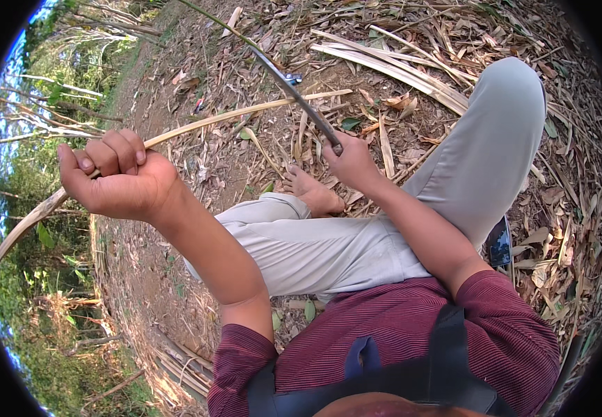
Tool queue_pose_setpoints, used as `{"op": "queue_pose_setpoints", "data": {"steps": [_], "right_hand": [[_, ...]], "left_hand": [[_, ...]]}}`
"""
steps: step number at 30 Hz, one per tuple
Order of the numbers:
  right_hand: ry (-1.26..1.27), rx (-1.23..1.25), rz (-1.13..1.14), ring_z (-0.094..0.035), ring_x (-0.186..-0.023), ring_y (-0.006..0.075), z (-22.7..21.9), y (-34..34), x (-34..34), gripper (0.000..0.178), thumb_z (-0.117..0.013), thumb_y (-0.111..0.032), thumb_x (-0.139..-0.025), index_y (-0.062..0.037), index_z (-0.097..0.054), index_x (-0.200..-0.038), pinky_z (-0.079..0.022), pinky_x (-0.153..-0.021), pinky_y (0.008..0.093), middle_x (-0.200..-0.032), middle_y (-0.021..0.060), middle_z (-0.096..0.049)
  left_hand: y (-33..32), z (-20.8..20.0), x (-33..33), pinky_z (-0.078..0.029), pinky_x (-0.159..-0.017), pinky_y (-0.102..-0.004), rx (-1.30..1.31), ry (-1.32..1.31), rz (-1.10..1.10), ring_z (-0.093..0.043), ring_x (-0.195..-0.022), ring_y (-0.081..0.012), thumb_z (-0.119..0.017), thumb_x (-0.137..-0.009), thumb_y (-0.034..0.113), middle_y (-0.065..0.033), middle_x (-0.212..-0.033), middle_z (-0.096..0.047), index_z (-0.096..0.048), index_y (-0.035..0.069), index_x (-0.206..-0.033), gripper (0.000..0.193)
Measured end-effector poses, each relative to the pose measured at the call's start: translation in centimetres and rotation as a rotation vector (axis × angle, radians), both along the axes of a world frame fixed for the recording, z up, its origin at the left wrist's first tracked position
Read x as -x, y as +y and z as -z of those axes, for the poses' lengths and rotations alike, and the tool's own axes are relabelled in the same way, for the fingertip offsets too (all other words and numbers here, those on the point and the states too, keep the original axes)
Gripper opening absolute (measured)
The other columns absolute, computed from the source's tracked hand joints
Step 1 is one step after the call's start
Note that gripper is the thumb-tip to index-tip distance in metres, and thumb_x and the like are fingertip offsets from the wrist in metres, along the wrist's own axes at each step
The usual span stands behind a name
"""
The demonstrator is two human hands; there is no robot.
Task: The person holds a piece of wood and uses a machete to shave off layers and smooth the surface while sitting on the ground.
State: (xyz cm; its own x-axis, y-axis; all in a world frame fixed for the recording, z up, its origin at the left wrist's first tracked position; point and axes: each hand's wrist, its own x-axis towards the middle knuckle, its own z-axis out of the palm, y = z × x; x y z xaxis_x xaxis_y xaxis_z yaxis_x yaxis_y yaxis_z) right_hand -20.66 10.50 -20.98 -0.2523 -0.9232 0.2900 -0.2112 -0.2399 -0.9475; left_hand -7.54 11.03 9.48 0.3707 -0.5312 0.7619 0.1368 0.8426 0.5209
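My left hand [116,174] is closed in a fist around a long, pale wooden strip [224,117], raised at the left. The strip curves down to a darker, bark-like end beyond my fist, and its other end reaches toward the middle. My right hand [353,163] grips a long, dark, narrow knife-like tool [288,85], which slants up and to the left. Its blade looks edge-on, and it crosses the strip near that strip's far end. Whether the two touch, I cannot tell. A thin green stem [210,15] lines up with the tool's far tip.
Several pale split strips [391,66] lie on the leaf-covered ground beyond my raised knee [509,90]. My bare foot [311,191] rests below the tool. A small blue and silver object [292,79] lies behind the blade. Trees and brush [50,118] stand at the left.
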Motion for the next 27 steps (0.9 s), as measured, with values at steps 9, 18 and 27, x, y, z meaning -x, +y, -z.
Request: {"op": "queue_pose_setpoints", "data": {"steps": [9, 18, 27], "right_hand": [[0.102, 0.048, -0.091, -0.063, -0.060, 0.0345, -1.9, 2.3, -0.6, 0.018, -0.064, -0.018, -0.088, -0.0004, -0.065, -0.088, -0.049, -0.059, 0.0427, -0.067, 0.0181, -0.063], [0.103, -0.044, -0.061, -0.050, -0.051, 0.0216, -3.1, 1.9, -0.3, 0.020, -0.066, -0.021, -0.091, -0.0015, -0.066, -0.091, -0.044, -0.054, 0.0364, -0.059, 0.0121, -0.056], [0.084, -0.147, -0.011, -0.057, -0.045, 0.0203, 1.6, -0.5, 0.4, 0.018, -0.068, -0.019, -0.090, -0.0015, -0.069, -0.089, -0.042, -0.048, 0.0360, -0.056, 0.0095, -0.058]], "left_hand": [[-0.4, -0.1, -1.4, -0.016, -0.040, -0.0278, -0.011, -0.014, -0.021, -0.013, -0.040, -0.0092, -0.047, -0.098, 0.022, 0.0046, -0.048, -0.018, -0.031, 0.017, -0.067, 0.035], [-0.9, -0.5, -1.1, -0.017, -0.041, -0.0282, -0.017, -0.017, 0.032, -0.014, -0.041, -0.0098, -0.050, -0.097, 0.021, 0.0044, -0.047, -0.019, -0.033, 0.016, -0.068, 0.034], [0.7, 0.4, -2.0, -0.015, -0.040, -0.0285, -0.025, 0.010, 0.074, -0.013, -0.041, -0.0092, -0.048, -0.096, 0.018, 0.0053, -0.047, -0.018, -0.032, 0.016, -0.068, 0.032]]}}
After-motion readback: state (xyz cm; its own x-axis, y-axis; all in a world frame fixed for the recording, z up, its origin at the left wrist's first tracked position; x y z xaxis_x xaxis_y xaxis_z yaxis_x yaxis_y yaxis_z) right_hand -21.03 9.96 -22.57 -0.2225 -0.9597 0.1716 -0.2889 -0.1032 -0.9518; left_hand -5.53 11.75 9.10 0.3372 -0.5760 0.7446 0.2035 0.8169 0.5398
